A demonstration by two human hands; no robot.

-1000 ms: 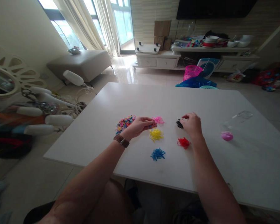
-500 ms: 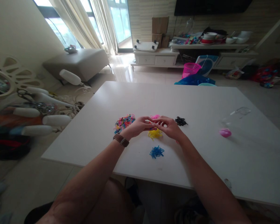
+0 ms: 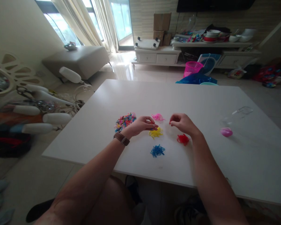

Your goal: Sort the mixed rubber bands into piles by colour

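Note:
My left hand point(image 3: 144, 124) is closed over a few small coloured rubber bands, with bits of blue and red showing at its fingertips. It hovers beside the yellow rubber bands point(image 3: 155, 132). Pinched in my right hand point(image 3: 182, 122) is a tiny red rubber band point(image 3: 170, 123). Below that hand lies a pile of red rubber bands point(image 3: 183, 139). Pink rubber bands point(image 3: 157, 117) sit between and beyond the hands, blue rubber bands point(image 3: 157, 151) nearer me. A mixed pile of rubber bands point(image 3: 125, 121) lies left of my left hand. My right hand hides the black pile.
On the right of the white table point(image 3: 140, 93) are a pink rounded object point(image 3: 226, 132) and a clear container point(image 3: 242, 112). A lamp with white shades point(image 3: 57, 118) stands by the left edge. A pink basket point(image 3: 192, 68) is beyond the far edge.
My right hand has moved right, away from my left hand, with a red band between its fingers. The red pile now shows and the black pile is covered. My left hand has stayed put.

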